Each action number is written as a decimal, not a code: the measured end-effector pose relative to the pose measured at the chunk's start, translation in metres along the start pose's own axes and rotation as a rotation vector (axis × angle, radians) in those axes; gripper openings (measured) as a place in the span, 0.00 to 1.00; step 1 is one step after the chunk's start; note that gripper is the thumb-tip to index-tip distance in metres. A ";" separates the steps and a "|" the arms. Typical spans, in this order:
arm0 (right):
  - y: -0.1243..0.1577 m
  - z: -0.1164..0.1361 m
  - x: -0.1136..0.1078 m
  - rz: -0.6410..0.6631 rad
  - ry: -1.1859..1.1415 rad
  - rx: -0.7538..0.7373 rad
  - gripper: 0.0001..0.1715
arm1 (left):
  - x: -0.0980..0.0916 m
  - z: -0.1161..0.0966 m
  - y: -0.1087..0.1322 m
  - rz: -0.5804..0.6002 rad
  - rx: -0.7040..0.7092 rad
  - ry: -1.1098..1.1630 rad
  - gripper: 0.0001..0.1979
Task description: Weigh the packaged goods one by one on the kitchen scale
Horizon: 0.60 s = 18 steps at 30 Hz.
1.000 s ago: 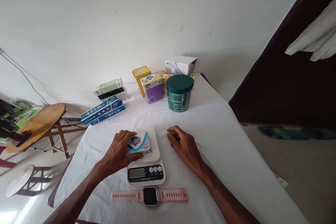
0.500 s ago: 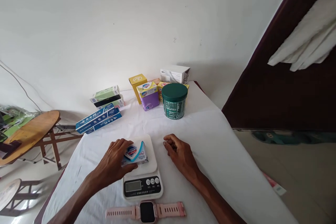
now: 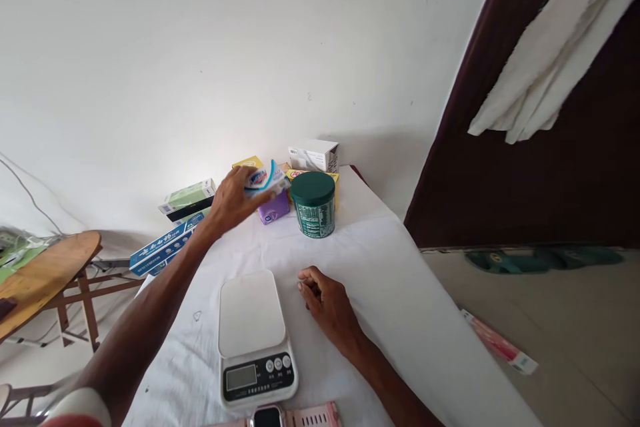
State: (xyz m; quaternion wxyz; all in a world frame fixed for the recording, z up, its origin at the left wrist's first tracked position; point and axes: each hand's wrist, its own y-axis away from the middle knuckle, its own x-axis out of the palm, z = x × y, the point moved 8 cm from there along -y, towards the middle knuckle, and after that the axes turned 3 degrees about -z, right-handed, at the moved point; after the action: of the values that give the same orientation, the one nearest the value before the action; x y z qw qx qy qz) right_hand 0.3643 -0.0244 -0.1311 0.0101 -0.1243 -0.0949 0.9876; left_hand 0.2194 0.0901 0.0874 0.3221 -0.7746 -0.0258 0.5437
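My left hand [image 3: 233,200] grips a white and blue Safeguard soap box [image 3: 267,179] by its left end, thumb below and fingers on top. The box is held above the purple box [image 3: 274,208] at the back of the table, partly covering it and the yellow box [image 3: 249,162] behind. Beside them stands a green lidded tub [image 3: 313,205]. My right hand [image 3: 326,300] rests on the white cloth with its fingers curled in; whether anything is inside them is hidden. To its left lies a white kitchen scale [image 3: 253,315] with a bare platform and a dark display.
A pink-strapped watch [image 3: 267,416] lies before the scale. Blue toothpaste boxes [image 3: 163,247] and green boxes [image 3: 189,197] are at the left; a white box [image 3: 313,155] stands against the wall. Beyond the table are a wooden table [image 3: 55,273] and slippers [image 3: 520,260].
My left hand has lifted the soap box off the scale and carried it away from me to the back boxes. The right hand stays beside the scale. The view has shifted slightly.
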 end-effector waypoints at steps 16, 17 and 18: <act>0.000 -0.004 0.002 0.007 0.020 0.002 0.14 | 0.040 0.045 -0.033 0.012 -0.068 -0.115 0.32; 0.000 -0.005 0.002 0.006 0.024 0.003 0.15 | 0.033 0.042 -0.021 -0.036 -0.037 -0.102 0.31; 0.000 -0.005 0.002 0.007 0.027 0.006 0.15 | 0.025 0.040 -0.006 -0.073 -0.004 -0.088 0.30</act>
State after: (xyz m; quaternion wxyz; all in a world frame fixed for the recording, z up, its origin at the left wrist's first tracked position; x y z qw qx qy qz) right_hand 0.3641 -0.0235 -0.1362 0.0084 -0.1381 -0.0916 0.9861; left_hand 0.1971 0.1240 0.0618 0.3386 -0.7491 -0.0692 0.5652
